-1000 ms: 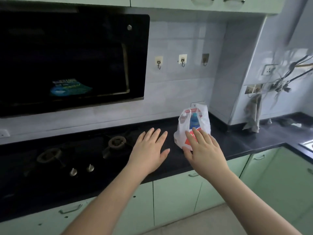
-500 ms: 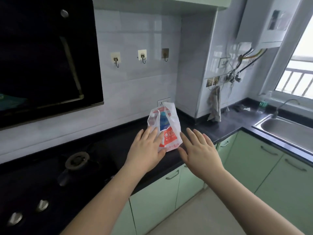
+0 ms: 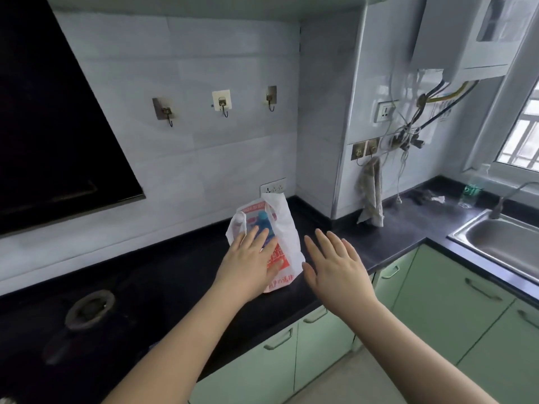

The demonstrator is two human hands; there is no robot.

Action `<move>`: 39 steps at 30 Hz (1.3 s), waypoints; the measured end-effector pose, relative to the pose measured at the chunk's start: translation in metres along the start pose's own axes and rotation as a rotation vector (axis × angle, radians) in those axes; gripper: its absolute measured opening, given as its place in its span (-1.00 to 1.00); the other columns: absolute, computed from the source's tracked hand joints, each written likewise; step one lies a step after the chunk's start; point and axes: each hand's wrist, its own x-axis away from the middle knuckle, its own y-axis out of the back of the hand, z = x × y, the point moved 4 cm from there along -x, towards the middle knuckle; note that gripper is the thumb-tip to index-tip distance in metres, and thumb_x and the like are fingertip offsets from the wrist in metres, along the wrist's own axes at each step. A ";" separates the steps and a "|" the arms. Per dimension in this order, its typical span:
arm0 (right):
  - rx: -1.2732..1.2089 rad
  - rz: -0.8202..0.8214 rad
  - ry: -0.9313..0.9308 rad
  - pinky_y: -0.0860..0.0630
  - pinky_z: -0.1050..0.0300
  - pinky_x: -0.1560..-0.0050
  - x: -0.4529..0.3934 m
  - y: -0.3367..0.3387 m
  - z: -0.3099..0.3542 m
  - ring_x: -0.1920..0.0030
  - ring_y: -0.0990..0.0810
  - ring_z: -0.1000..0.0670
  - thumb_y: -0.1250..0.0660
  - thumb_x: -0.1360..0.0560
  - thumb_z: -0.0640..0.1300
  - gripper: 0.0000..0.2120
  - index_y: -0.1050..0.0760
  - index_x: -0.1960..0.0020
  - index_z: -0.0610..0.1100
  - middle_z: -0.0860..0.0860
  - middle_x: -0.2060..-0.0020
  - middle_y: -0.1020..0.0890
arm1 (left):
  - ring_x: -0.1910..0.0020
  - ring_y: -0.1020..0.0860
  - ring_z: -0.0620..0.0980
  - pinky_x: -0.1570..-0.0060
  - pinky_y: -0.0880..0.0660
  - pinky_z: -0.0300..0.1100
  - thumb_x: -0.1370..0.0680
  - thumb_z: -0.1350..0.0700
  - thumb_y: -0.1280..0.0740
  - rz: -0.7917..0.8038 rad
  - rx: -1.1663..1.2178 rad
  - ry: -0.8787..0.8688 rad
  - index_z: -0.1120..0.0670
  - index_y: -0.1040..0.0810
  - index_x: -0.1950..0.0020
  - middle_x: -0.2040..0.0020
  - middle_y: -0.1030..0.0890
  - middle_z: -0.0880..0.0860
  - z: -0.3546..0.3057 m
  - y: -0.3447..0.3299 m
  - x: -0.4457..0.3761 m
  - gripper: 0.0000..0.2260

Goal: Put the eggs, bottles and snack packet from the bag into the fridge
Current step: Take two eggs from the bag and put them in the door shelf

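A white plastic bag [image 3: 287,228] with red print stands upright on the black countertop [image 3: 180,275]. A blue bottle [image 3: 264,224] and a white bottle cap [image 3: 239,218] show through its open top. My left hand [image 3: 248,263] reaches out with straight fingers in front of the bag's left side; contact is unclear. Just right of the bag, my right hand [image 3: 335,266] hovers with its fingers spread and holds nothing. No fridge, eggs or snack packet are visible.
A gas burner [image 3: 89,309] sits on the counter at the left under a black range hood [image 3: 49,118]. A steel sink [image 3: 501,243] is at the right, a cloth [image 3: 370,199] hangs on the wall, and green cabinets [image 3: 431,310] run below.
The view has swung right and closer to the bag. My left hand has moved from the bare counter to the bag's left side; my right hand now hovers at its right.
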 end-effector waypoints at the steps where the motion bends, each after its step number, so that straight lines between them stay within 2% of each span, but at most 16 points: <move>1: -0.001 0.006 0.011 -0.36 -0.14 -0.34 -0.009 -0.004 -0.007 -0.35 -0.45 -0.16 0.03 -0.52 0.16 -0.42 -0.44 -0.38 -0.10 -0.10 -0.34 -0.51 | -0.56 0.16 0.05 -0.46 0.23 0.01 -0.64 -0.19 0.07 0.005 -0.011 0.005 -0.02 0.04 -0.59 -0.60 0.04 0.04 -0.002 -0.003 -0.009 -0.45; 5: -0.018 0.033 0.076 -0.29 -0.12 -0.39 -0.037 -0.024 -0.023 -0.40 -0.39 -0.15 0.02 -0.54 0.15 -0.43 -0.37 -0.43 -0.08 -0.10 -0.40 -0.45 | -0.56 0.17 0.06 -0.49 0.20 0.04 -0.64 -0.19 0.06 0.049 -0.044 0.038 -0.01 0.04 -0.59 -0.60 0.05 0.05 -0.005 -0.021 -0.035 -0.45; 9: -0.030 0.064 0.150 -0.11 -0.09 -0.47 -0.056 -0.046 -0.028 -0.48 -0.25 -0.14 -0.09 -0.58 0.15 -0.44 -0.22 -0.51 -0.06 -0.08 -0.49 -0.30 | -0.56 0.18 0.07 -0.47 0.23 0.02 -0.64 -0.19 0.03 0.100 -0.038 0.070 -0.01 0.06 -0.59 -0.60 0.06 0.06 -0.001 -0.042 -0.050 -0.43; 16: -0.048 0.140 0.190 0.08 -0.06 -0.50 -0.102 -0.080 -0.023 -0.55 -0.03 -0.11 0.00 -0.62 0.17 -0.40 0.02 -0.57 -0.04 -0.06 -0.56 -0.07 | -0.55 0.20 0.12 -0.45 0.33 0.05 -0.65 -0.15 0.01 0.133 -0.116 0.078 0.05 0.07 -0.59 -0.60 0.08 0.12 0.010 -0.076 -0.087 -0.43; 18: -0.043 0.163 0.190 0.07 -0.07 -0.51 -0.116 -0.090 -0.019 -0.55 -0.01 -0.11 -0.01 -0.62 0.16 -0.40 0.03 -0.57 -0.05 -0.06 -0.57 -0.05 | -0.56 0.19 0.12 -0.42 0.35 0.02 -0.65 -0.14 0.00 0.148 -0.103 0.084 0.06 0.06 -0.59 -0.60 0.08 0.12 0.018 -0.087 -0.098 -0.43; 23: -0.058 0.187 0.186 0.03 -0.02 -0.51 -0.156 -0.109 -0.007 -0.55 -0.03 -0.10 -0.03 -0.62 0.12 -0.42 0.02 -0.57 -0.06 -0.06 -0.57 -0.05 | -0.56 0.16 0.13 -0.50 0.22 0.08 -0.65 -0.15 0.00 0.175 -0.112 0.090 0.04 0.07 -0.59 -0.60 0.07 0.12 0.045 -0.109 -0.118 -0.43; 28: -0.194 0.255 0.192 -0.06 0.00 -0.50 -0.191 -0.127 0.019 -0.55 0.01 -0.09 -0.08 -0.63 0.04 -0.40 0.09 -0.57 -0.08 -0.09 -0.57 0.01 | -0.55 0.17 0.20 -0.43 0.32 0.10 -0.64 -0.17 0.00 0.226 -0.198 0.141 0.06 0.05 -0.59 -0.59 0.08 0.20 0.077 -0.122 -0.128 -0.41; 30: -0.243 0.273 0.227 -0.11 -0.01 -0.49 -0.202 -0.134 0.032 -0.55 -0.01 -0.08 -0.12 -0.63 -0.02 -0.40 0.07 -0.57 -0.08 -0.08 -0.57 -0.01 | -0.55 0.18 0.20 -0.43 0.33 0.10 -0.63 -0.20 0.00 0.252 -0.195 0.174 0.06 0.04 -0.59 -0.58 0.10 0.22 0.091 -0.128 -0.130 -0.40; 33: -0.319 0.313 0.293 -0.18 0.00 -0.46 -0.215 -0.147 0.051 -0.55 -0.04 -0.08 -0.16 -0.63 -0.08 -0.42 0.01 -0.56 -0.07 -0.05 -0.56 -0.03 | -0.56 0.12 0.17 -0.45 0.28 0.10 -0.64 -0.20 0.02 0.226 -0.149 0.190 0.08 0.00 -0.58 -0.59 0.02 0.18 0.107 -0.136 -0.133 -0.40; 39: -0.379 0.338 0.336 -0.12 -0.01 -0.47 -0.233 -0.181 0.068 -0.55 -0.04 -0.04 -0.19 -0.61 -0.16 -0.40 -0.01 -0.57 -0.04 0.02 -0.56 -0.05 | -0.56 0.07 0.14 -0.49 0.17 0.14 -0.64 -0.20 0.03 0.218 -0.100 0.214 0.08 -0.06 -0.57 -0.58 -0.07 0.15 0.120 -0.152 -0.136 -0.43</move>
